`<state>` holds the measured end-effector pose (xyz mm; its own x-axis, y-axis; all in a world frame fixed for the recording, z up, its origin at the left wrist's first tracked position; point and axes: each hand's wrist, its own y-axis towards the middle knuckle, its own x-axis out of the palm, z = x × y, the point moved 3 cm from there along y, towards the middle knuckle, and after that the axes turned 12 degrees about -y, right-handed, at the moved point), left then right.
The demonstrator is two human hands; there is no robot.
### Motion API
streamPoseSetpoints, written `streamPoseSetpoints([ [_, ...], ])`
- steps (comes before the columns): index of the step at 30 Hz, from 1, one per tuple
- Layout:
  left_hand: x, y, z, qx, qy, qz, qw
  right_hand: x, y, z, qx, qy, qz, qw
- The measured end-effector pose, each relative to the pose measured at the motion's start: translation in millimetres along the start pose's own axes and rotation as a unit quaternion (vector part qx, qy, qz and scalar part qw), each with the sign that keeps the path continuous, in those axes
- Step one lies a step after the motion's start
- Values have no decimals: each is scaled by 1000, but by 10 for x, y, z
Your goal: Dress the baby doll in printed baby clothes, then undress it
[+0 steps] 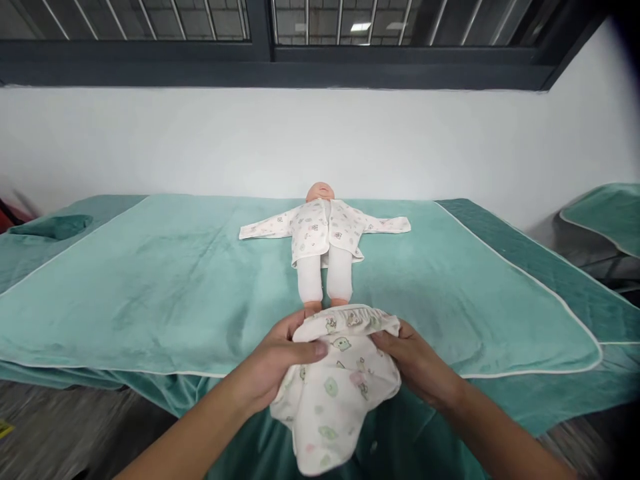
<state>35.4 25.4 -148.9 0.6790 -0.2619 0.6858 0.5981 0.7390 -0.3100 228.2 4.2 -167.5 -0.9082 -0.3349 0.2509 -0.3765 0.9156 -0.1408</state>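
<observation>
Between my hands is a pair of white baby pants [333,393] printed with small green and pink figures, its gathered waistband uppermost. My left hand [280,357] grips the left side of the waistband, thumb on the front. On the opposite side my right hand [413,357] closes round the waistband, its fingertips partly hidden by the cloth. Just beyond the pants lies a baby doll [320,191] on its back, arms spread and legs toward me. It wears a patterned white jacket [305,230] and white leggings [340,273]. The pants' waistband partly covers the doll's feet.
The doll rests on a light green blanket [150,287] with white piping, over a darker green cover [505,240]. A white wall [200,140] and a dark window frame [400,67] rise behind. At the right edge is another green-covered surface [610,213].
</observation>
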Motion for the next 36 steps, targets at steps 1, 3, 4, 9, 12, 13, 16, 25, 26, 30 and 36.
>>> streamPoseSetpoints([
  [1,15,3,3,-5,-4,4,1000,3,6,-1,-1,3,14,1000],
  [3,32,12,-40,-39,7,4,999,3,8,0,-5,6,48,999],
  [4,37,15,-78,-67,21,-3,998,-2,6,0,-10,2,64,998],
  [9,74,30,-152,-91,61,-16,994,-58,8,4,-32,-32,106,993],
  [12,114,66,-47,29,75,55,995,-109,19,30,-33,-57,134,989],
  [13,133,80,-8,65,105,72,990,-129,25,42,-34,-75,148,986],
  [16,180,149,100,127,261,94,952,-215,62,83,-45,-171,216,960],
  [25,165,453,275,100,650,129,742,-304,325,403,-64,-360,312,877],
  [26,186,475,271,84,663,120,734,-293,343,422,-61,-368,318,872],
  [30,277,540,277,57,625,65,776,-262,401,408,-34,-349,326,878],
  [36,319,545,342,34,406,16,913,-227,468,327,-53,-47,295,953],
])
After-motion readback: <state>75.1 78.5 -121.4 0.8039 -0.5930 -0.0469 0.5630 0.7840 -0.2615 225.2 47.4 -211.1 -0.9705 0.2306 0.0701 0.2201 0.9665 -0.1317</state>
